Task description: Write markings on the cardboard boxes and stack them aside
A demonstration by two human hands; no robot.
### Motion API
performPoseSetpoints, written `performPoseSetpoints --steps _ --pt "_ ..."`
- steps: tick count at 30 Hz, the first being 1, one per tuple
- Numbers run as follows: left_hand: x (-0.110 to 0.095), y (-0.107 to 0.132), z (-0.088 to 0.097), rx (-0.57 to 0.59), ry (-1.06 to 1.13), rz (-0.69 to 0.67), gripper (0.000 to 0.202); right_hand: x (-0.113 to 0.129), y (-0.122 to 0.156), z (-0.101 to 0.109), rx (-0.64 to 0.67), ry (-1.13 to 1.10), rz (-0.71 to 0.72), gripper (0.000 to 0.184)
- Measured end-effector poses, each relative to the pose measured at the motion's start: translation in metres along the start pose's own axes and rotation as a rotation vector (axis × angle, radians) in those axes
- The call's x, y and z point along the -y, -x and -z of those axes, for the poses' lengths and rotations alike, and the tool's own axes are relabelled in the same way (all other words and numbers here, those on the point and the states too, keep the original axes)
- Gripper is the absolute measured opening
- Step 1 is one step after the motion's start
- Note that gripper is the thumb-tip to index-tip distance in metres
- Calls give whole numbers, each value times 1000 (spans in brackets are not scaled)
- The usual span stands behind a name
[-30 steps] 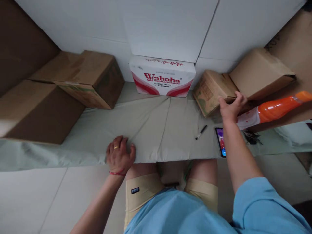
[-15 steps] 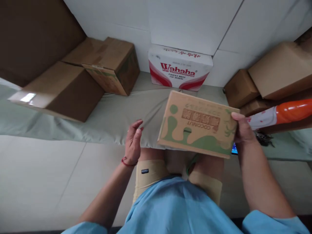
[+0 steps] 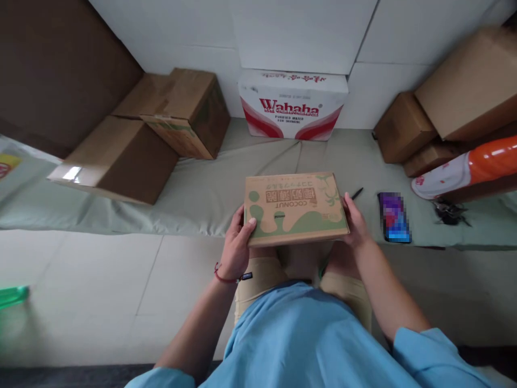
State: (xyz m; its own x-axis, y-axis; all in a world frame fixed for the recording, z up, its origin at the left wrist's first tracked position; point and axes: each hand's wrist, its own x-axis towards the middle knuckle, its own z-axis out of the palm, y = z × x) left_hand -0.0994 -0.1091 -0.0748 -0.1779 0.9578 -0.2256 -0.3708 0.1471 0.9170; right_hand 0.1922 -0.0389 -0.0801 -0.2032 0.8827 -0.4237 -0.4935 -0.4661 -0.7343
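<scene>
L hand [image 3: 237, 242] and R hand [image 3: 356, 221] hold the coconut box [image 3: 297, 207] btwn them, one at each short side. This box is above the front edge of the desk [image 3: 205, 196]; whether it touches, I cannot tell. Pen [image 3: 357, 193] and phone [image 3: 395, 218] lie near R hand.

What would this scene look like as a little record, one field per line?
Held item: coconut carton, lettering upside down to the wearer
Left hand grip: on the carton's left end, thumb on top
Right hand grip: on its right end
Carton touching cloth: cannot tell
Surface: pale green cloth
Far side: red-and-white Wahaha box
Left side: brown cardboard boxes
Right side: lit phone, partly hidden pen, orange-and-white bottle
</scene>
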Motion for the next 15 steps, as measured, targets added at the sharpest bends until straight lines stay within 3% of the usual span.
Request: performPoseSetpoints --steps 7,10,15 --pt "-31 9 -25 145 174 37 53 -21 20 23 -133 -95 113 42" --pt "-45 17 -32 236 119 -15 64 -20 13 36 -184 -100 139 38" --pt "-53 27 -43 286 -36 -183 71 -19 5 63 -101 -13 145 31"
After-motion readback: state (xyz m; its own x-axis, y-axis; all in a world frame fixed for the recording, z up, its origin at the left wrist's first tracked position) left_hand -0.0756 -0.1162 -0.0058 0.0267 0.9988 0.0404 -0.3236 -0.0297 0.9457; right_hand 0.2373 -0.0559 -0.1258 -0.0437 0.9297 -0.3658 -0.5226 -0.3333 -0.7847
